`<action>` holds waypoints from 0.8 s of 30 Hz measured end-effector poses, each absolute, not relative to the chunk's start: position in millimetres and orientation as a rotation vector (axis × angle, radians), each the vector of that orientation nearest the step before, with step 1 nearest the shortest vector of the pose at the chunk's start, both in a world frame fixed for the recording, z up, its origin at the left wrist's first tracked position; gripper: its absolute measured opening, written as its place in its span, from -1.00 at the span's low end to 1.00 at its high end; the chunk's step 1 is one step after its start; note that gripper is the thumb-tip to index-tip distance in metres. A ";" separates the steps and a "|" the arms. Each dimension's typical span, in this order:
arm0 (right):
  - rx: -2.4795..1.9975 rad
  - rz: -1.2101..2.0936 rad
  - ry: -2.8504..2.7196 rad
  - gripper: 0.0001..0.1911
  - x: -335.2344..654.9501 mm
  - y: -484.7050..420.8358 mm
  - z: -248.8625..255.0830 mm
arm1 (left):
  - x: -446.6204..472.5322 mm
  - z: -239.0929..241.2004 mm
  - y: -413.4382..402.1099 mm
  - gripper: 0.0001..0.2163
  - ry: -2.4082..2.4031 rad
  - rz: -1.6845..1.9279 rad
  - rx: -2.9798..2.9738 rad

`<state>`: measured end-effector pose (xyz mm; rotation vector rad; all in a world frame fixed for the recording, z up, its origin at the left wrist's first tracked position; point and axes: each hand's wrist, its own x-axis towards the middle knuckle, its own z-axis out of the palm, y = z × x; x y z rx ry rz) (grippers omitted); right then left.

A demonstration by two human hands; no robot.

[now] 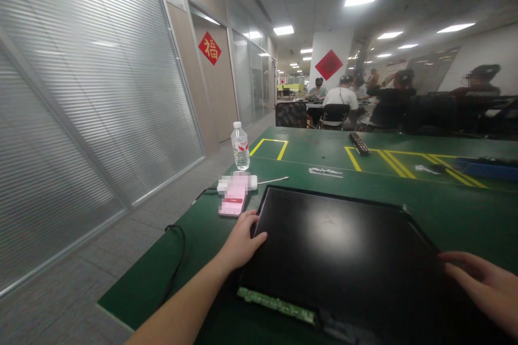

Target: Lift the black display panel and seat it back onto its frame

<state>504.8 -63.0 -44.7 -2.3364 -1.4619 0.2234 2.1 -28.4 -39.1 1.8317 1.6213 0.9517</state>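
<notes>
A black LCD panel (324, 253) with a glossy screen lies face up over the green table, reflecting a ceiling light. Along its near edge runs a narrow green circuit board (277, 304). My left hand (245, 240) grips the panel's left edge, thumb on top and fingers around the side. At the right edge, my right hand (479, 280) holds the panel between thumb and fingers. Whether the panel rests fully on the table or is slightly raised, I cannot tell.
A phone (233, 202) lies beside a white power strip (253, 182), left of the panel. Behind them stands a water bottle (240, 148). Yellow tape, a dark strip-shaped item (359, 143) and a blue tray (488, 168) are farther back. Several people sit beyond the table (210, 259).
</notes>
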 end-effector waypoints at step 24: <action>-2.276 0.369 -1.290 -0.71 458.9 -73.7 1.0 | -3.6 -51.8 -5.5 -0.68 1.647 0.882 1.931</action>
